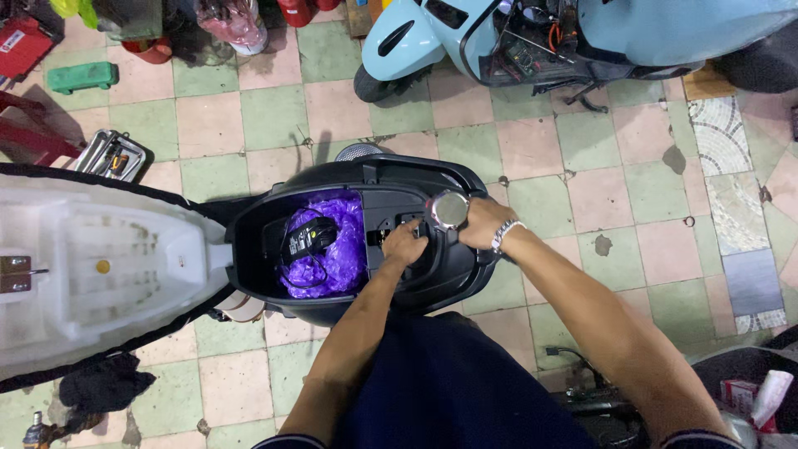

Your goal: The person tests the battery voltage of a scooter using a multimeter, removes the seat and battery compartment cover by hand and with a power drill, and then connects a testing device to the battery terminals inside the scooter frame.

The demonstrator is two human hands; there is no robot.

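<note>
Black plastic under-seat bay lies open while the left hand presses curled fingers inside its rear end and the right hand clasps the round silvery cap, which might drop if that clasp slackens.

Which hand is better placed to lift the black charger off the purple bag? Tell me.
Likely the left hand: it rests inside the compartment, nearest the black charger on the purple bag. The right hand grips the round silver cap.
</note>
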